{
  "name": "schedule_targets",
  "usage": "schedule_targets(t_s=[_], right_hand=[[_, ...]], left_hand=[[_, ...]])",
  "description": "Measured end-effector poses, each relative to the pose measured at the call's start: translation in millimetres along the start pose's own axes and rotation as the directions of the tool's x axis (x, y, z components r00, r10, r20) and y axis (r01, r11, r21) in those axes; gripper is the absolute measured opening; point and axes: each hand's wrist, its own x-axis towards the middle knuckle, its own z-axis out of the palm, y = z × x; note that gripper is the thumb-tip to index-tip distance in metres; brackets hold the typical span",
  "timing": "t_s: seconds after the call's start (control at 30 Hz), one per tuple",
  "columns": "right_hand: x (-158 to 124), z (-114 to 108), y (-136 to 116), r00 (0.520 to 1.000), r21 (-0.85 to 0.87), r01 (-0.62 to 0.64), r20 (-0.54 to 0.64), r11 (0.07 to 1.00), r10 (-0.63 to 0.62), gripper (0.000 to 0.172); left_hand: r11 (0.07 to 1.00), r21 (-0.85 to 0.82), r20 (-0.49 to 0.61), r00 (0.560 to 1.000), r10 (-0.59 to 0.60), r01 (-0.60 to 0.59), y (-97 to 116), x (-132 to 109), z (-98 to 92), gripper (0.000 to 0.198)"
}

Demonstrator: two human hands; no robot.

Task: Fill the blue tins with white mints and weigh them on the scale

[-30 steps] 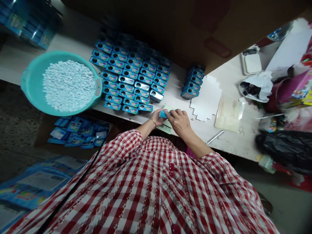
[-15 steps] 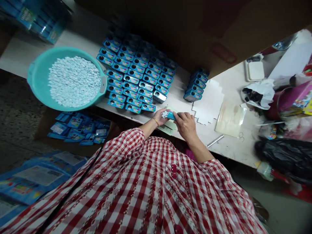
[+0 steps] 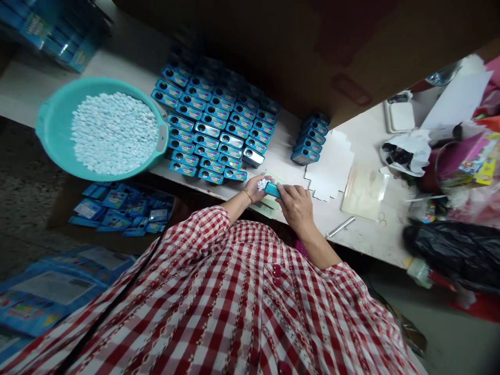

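In my cupped left hand (image 3: 254,190) lies a small heap of white candies (image 3: 262,184). My right hand (image 3: 297,204) grips a small blue tin (image 3: 272,189) by its right end. The tin's other end points at the candies in my left palm; whether it touches them I cannot tell. Beyond my hands stand rows of similar blue tins (image 3: 211,140), most with a dark round opening on top. To the left is a turquoise basin (image 3: 52,140) holding a broad mound of white candies (image 3: 113,133).
A carton of blue packets (image 3: 117,203) sits below the table edge at left. A brown cardboard box (image 3: 273,52) rises behind the tins. A short row of tins (image 3: 310,140), white paper (image 3: 330,164) and a metal tube (image 3: 340,227) lie to the right, near a black bag (image 3: 449,255).
The view has shifted slightly. More of the blue tin shows between my hands, and the candies in my left palm have moved a little. Both hands keep their hold.
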Motion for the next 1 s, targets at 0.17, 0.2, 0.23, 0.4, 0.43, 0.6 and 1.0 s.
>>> schedule_targets(t_s=[0.17, 0.2, 0.23, 0.4, 0.43, 0.6, 1.0], right_hand=[[-6, 3, 4, 0.996, 0.030, -0.068, -0.057, 0.997, 0.070, 0.042], [-7, 1, 4, 0.994, 0.035, -0.082, -0.067, 0.996, 0.084, 0.042], [-8, -1, 4, 0.993, 0.040, -0.090, -0.070, 0.995, 0.093, 0.042], [-11, 3, 5, 0.992, 0.191, -0.099, -0.060, 0.977, 0.112, 0.041], [-13, 9, 8, 0.986, 0.268, -0.115, -0.084, 0.957, 0.142, 0.040], [-29, 54, 34, 0.917, 0.653, -0.185, -0.155, 0.735, 0.368, 0.038], [-15, 144, 23, 0.807, 0.964, -0.186, 0.038, 0.192, 0.590, 0.044]], left_hand=[[0.999, 0.021, -0.013, 1.000, -0.027, 0.027, -1, -1, 1.6, 0.027], [0.999, 0.024, -0.019, 1.000, -0.024, 0.025, -1, -2, 2.3, 0.028], [0.999, 0.026, -0.021, 1.000, -0.022, 0.022, -1, -3, 3.2, 0.029], [0.999, 0.034, -0.010, 1.000, -0.017, 0.017, 0, -5, 9.9, 0.030], [0.999, 0.037, -0.020, 1.000, -0.012, 0.013, 2, -6, 10.6, 0.029], [1.000, 0.017, -0.073, 0.997, 0.008, -0.006, 13, -16, 3.1, 0.023], [0.998, 0.065, -0.178, 0.984, -0.010, 0.022, 18, -91, -37.7, 0.029]])
